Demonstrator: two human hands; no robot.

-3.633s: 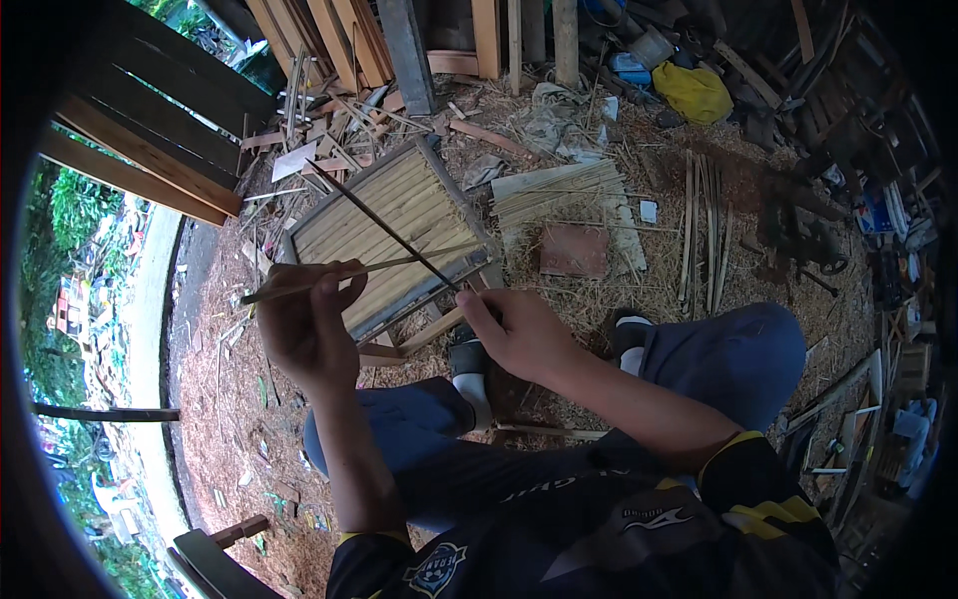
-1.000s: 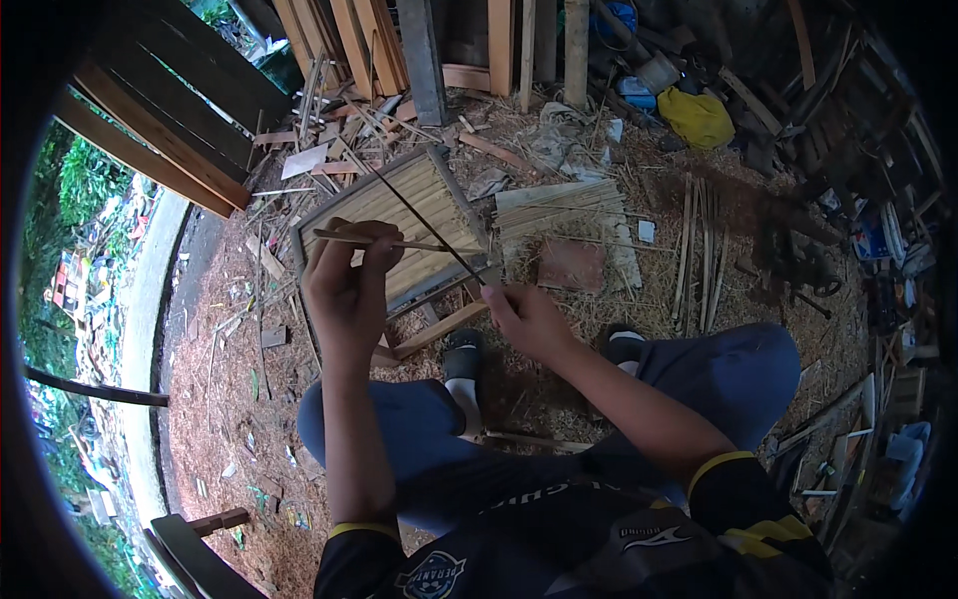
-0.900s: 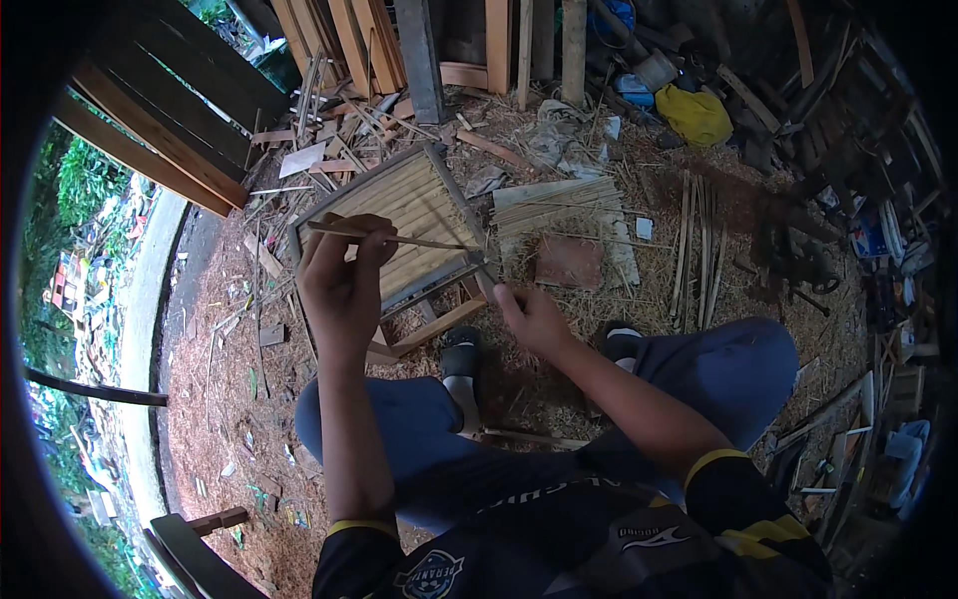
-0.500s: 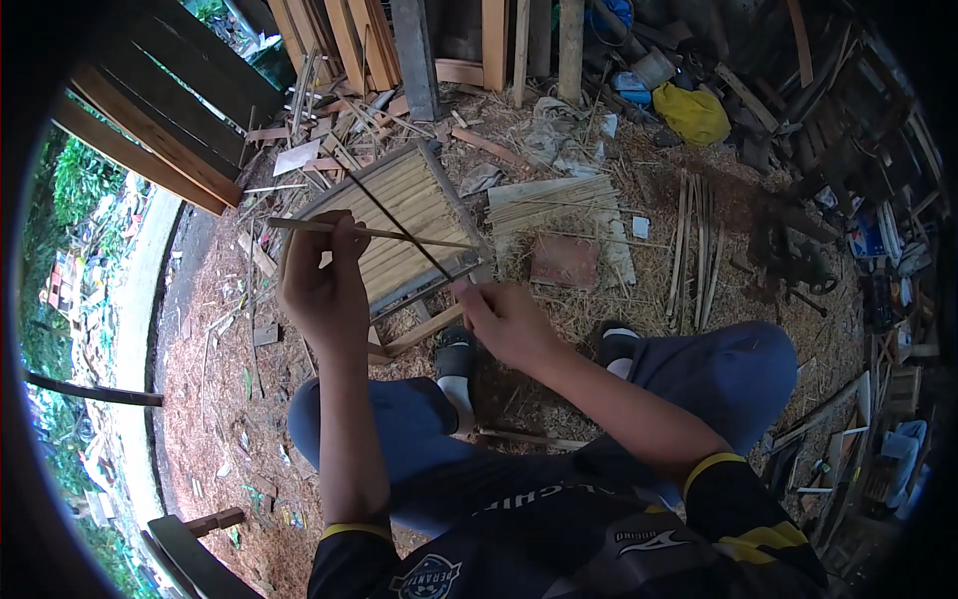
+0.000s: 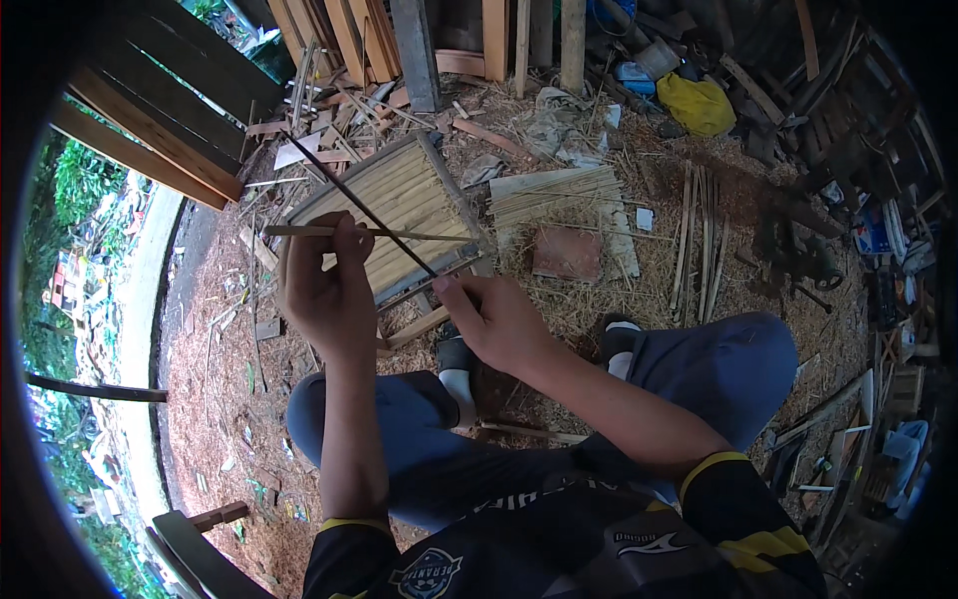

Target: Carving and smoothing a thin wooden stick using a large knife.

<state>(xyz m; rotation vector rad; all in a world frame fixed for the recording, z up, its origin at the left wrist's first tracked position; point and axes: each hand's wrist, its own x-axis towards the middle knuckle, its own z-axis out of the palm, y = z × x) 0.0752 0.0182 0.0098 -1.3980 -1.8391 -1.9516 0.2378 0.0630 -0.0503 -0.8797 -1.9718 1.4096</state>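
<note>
My left hand (image 5: pixel 331 290) is closed around a thin, pale bamboo strip (image 5: pixel 424 237), which points to the right across a slatted panel. Gripped in my right hand (image 5: pixel 501 324) is a long, thin, dark blade (image 5: pixel 324 170), seen nearly edge-on and slanting up to the left. Its handle is hidden in my fist. Blade and strip cross just right of my left fingers; whether they touch I cannot tell. Beneath both hands, a wooden-framed panel (image 5: pixel 424 195) of pale slats lies tilted on a wooden support.
Beyond my feet are a reddish square slab (image 5: pixel 567 252), a bundle of thin strips (image 5: pixel 559 195) and several longer sticks (image 5: pixel 699 240). Shavings litter the ground. Planks (image 5: pixel 409 55) lean at the back; a yellow bag (image 5: pixel 696 105) sits among clutter at the far right.
My right hand has shifted slightly left, and the blade now reaches farther up and left past the strip. My left hand and the strip stay nearly in place.
</note>
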